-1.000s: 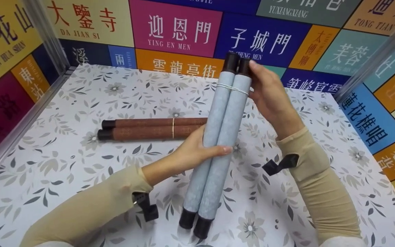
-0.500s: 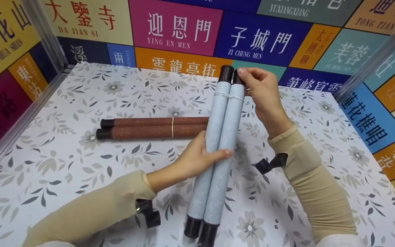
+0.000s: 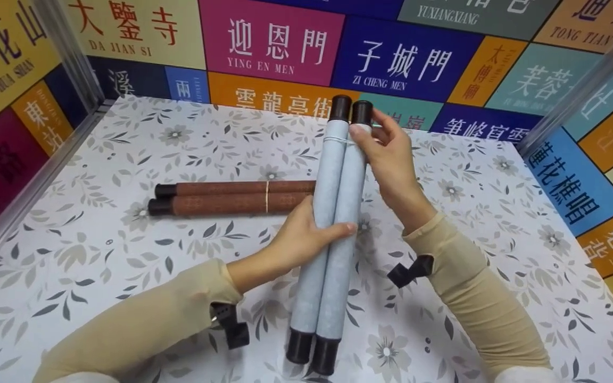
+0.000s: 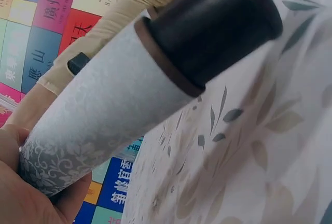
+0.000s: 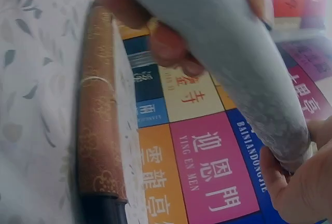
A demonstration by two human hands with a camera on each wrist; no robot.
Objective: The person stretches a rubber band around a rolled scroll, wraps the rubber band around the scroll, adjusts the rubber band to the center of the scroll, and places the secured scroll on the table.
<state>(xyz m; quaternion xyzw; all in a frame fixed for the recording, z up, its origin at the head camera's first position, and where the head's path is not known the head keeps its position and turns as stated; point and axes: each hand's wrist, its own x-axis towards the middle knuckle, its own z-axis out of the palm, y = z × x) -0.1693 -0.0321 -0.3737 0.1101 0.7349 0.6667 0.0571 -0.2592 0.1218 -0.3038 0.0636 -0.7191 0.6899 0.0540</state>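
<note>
Two pale blue scrolls (image 3: 332, 175) with dark end knobs stand tilted side by side above the table in the head view. A thin pale string (image 3: 337, 139) goes round both near their upper end. My left hand (image 3: 304, 234) grips the pair around the middle, thumb across the front and fingers hidden behind. At the upper end, my right hand (image 3: 391, 157) holds the right scroll, its thumb beside the string and its fingers behind. In the left wrist view, a dark end knob (image 4: 218, 27) of a scroll fills the top. Blue-grey scroll surface (image 5: 233, 53) crosses the right wrist view.
Two brown scrolls (image 3: 221, 198), tied with a pale string (image 3: 267, 197), lie crosswise on the table behind the left hand. A floral white cloth (image 3: 99, 276) covers the table. Panels with coloured lettering (image 3: 280, 42) stand behind and at both sides.
My right hand has moved down from the upper knob of the right scroll to beside the string. The blue scrolls dipped towards me, then shifted slightly left. The brown scrolls have stayed put.
</note>
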